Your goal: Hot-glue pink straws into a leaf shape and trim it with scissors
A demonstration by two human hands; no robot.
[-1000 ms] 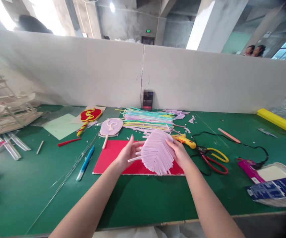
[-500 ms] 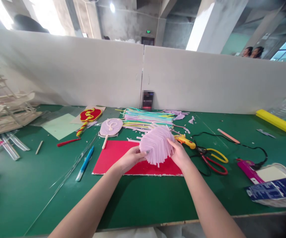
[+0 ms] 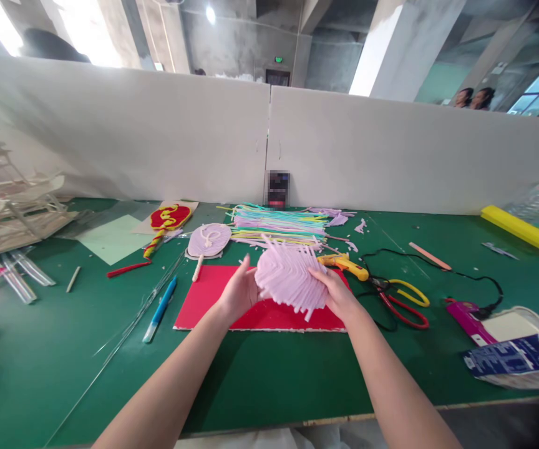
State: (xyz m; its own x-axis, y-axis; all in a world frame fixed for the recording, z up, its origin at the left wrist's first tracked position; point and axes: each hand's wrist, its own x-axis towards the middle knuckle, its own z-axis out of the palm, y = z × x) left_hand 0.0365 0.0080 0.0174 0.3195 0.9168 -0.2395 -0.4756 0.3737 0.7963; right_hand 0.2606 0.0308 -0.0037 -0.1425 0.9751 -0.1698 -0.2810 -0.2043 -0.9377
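Observation:
A lilac leaf-shaped piece of pipe cleaners [image 3: 291, 276], its strips slanting in a chevron with ragged ends, is held over a red board [image 3: 208, 305]. My right hand [image 3: 337, 293] pinches its right edge, thumb on top and fingers underneath. At the left edge my left hand [image 3: 241, 292] has its thumb raised off the piece, its fingers partly hidden behind it. Beyond lies a bundle of lilac, teal and yellow pipe cleaners [image 3: 274, 221]. A lilac fan-shaped piece with a cream handle [image 3: 209, 240] rests behind the board's left corner.
Right of the board lie a yellow glue gun [image 3: 351, 267], red-and-yellow-handled pliers [image 3: 403, 302] and a purple box [image 3: 473, 321]. To the left are a blue pen [image 3: 161, 308], thin wires [image 3: 129, 327] and a red-and-yellow fan piece [image 3: 171, 218]. A white partition [image 3: 157, 137] stands behind.
The lilac piece has turned and tilted, shifting slightly left. My left thumb has come up off it, while my right hand keeps its grip on the right edge.

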